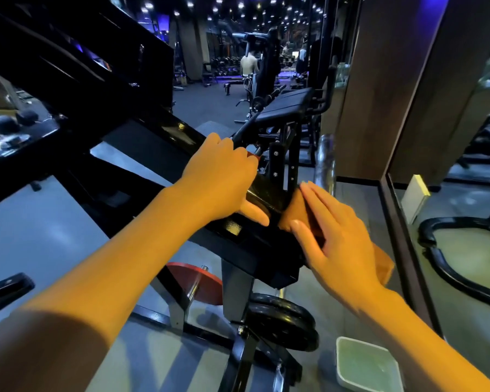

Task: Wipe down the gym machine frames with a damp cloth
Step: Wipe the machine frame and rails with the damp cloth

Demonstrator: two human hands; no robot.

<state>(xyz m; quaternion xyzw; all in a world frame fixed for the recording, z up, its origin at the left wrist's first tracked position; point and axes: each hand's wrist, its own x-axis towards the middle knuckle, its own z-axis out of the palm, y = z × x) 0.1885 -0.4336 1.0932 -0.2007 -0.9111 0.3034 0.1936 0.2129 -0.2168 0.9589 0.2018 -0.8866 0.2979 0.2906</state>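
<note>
The soft, limp cloth (297, 213) is pressed flat on the rigid frame (249, 236) under straight fingers (320, 202) of the right hand (343, 247); the left hand (224, 179) is curled round the frame.

Most of the cloth (294, 210) is covered by the right hand (343, 244) (only tan edges are seen). The left hand (224, 179) fingertips are hidden behind the frame (249, 244). The tub (365, 366) is cut by the bottom edge.
</note>
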